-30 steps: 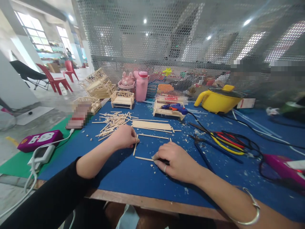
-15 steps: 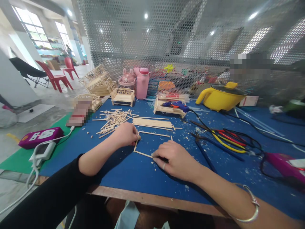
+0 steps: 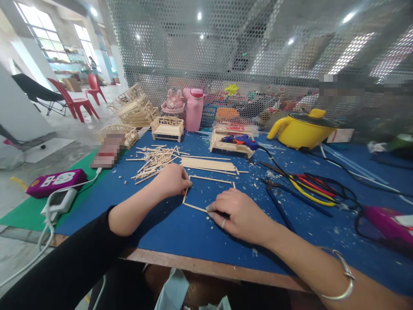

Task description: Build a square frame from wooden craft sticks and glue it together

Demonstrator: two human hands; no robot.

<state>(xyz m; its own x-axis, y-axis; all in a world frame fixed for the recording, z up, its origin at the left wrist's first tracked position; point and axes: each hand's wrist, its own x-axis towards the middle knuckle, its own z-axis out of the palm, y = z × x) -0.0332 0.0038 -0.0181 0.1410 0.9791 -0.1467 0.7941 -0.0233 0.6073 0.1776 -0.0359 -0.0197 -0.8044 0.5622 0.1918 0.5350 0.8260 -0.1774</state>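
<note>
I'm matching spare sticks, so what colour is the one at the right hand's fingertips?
That stick is a plain, pale wood colour, seen best in the head view.

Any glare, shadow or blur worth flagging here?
All in the head view: upper-left windows blown out; bright spots across the perforated metal screen; shadow on the blue mat beside the left forearm; purple object at right edge smeared; left hand and right hand fairly clear.

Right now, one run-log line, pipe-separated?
left hand: pinching left stick | right hand: pinching near stick | far stick: flat on blue work surface | hot-glue gun: resting on miniature wooden bench
</note>
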